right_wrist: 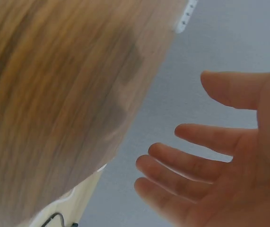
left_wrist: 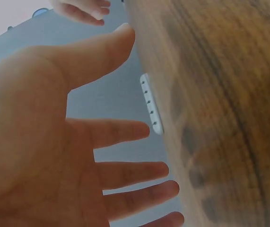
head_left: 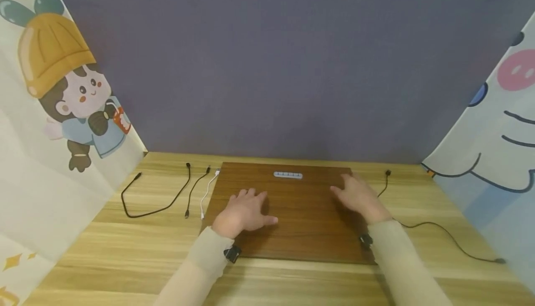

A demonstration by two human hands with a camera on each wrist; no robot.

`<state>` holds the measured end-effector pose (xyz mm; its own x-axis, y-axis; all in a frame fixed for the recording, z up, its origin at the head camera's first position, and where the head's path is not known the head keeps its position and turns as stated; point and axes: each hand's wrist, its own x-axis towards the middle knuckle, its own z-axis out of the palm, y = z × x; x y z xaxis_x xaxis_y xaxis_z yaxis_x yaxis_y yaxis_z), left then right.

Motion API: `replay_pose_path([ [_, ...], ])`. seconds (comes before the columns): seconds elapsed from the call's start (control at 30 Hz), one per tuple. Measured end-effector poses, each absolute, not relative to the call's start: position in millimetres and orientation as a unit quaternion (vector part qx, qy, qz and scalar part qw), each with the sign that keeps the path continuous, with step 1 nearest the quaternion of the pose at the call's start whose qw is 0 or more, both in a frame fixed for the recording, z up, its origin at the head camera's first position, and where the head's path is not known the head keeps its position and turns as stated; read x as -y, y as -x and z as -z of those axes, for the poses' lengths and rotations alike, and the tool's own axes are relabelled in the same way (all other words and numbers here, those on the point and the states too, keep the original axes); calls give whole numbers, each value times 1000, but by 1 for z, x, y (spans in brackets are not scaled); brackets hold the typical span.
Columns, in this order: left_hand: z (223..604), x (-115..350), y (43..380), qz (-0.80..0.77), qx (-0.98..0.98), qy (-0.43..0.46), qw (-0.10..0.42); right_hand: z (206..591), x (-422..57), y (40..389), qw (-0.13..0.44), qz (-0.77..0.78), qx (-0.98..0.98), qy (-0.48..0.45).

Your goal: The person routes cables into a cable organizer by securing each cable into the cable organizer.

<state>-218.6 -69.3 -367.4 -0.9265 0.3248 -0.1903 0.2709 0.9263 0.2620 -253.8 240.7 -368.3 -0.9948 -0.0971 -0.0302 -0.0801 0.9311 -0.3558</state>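
A dark brown wooden board (head_left: 301,213) lies flat on the table. Near its far edge sits a small white slotted cable holder (head_left: 288,175), also visible in the left wrist view as a white strip (left_wrist: 151,104). My left hand (head_left: 246,211) hovers over the board's left half, fingers spread and thumb pointing inward. Over the right edge is my right hand (head_left: 359,197), its fingers loosely extended. In the wrist views, the left palm (left_wrist: 26,142) and right palm (right_wrist: 253,175) face the wood with nothing held.
Left of the board lie a long bent black cable (head_left: 152,212), a short black cable (head_left: 191,194) and a white cable (head_left: 205,197). Another black cable (head_left: 447,229) runs along the right side, partly behind the right arm. A grey panel (head_left: 267,64) rises behind the light wooden table (head_left: 125,259).
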Motion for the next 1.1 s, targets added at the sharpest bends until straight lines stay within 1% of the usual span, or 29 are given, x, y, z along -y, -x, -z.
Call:
replay_pose_path([
  [0.23, 370, 66, 217, -103, -974, -168, 113, 365, -251, 264, 19, 162, -984, 71],
  [0.43, 371, 65, 216, -89, -974, -177, 109, 359, -255, 267, 39, 162, -982, 90],
  [0.63, 372, 58, 219, -84, -972, -194, 106, 354, -268, 273, 51, 170, -980, 86],
  [0.83, 371, 49, 222, -92, -969, -204, 108, 349, -286, 277, 36, 154, -984, 83],
  [0.97, 371, 44, 224, -94, -970, -202, 102, 351, -293, 282, 33, 138, -987, 79],
  [1.1, 373, 38, 225, -85, -970, -203, 101, 355, -299, 290, 45, 121, -989, 71],
])
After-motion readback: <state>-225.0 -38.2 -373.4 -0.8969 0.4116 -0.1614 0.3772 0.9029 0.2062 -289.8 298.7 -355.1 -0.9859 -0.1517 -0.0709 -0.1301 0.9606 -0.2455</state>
